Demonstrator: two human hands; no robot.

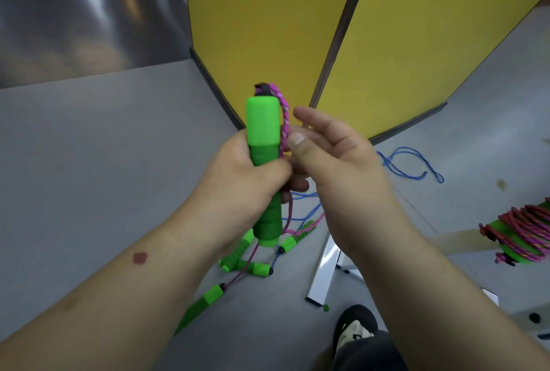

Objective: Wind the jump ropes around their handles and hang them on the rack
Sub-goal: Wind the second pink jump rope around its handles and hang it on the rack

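Note:
My left hand (253,174) grips a green jump-rope handle (263,123) upright in front of me. A pink rope (285,120) leaves the handle's black top cap and runs down its right side, past my fingers, to the second green handle (213,293) dangling low. My right hand (333,150) is just right of the handle, fingers relaxed and spread, thumb tip beside the pink rope; I cannot tell whether it touches. At the right edge hangs a green handle pair wound with pink rope (519,236).
More green handles (258,269) with a blue rope (412,162) lie tangled on the grey floor below my hands. A white rack foot (324,275) stands on the floor to the right. Yellow partition panels (268,28) rise ahead. A shoe (355,329) is at the bottom.

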